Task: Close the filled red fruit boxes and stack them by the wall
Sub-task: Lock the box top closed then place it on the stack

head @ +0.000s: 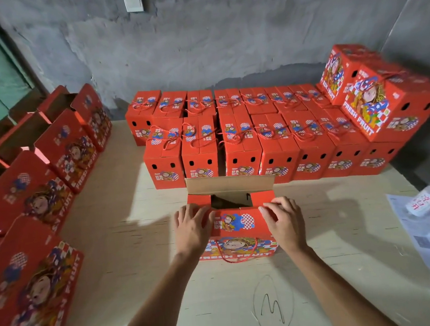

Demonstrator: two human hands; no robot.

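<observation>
Red and half-shut, the fruit box (234, 227) sits mid-table (140, 280) under both hands, left hand (191, 228) and right hand (283, 221) pressing flat, loosely spread fingers on its side flaps, its far flap (229, 186) upright, with closed boxes (245, 135) ranked beyond along the wall (202, 50).

Packing room, bare concrete wall (201, 37), rows of fruit boxes (242, 136)

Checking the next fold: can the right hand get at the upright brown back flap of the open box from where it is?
Probably yes. The right hand rests on the open box at its right top edge, and the back flap stands upright just beyond its fingers. Nothing lies between them.
</observation>
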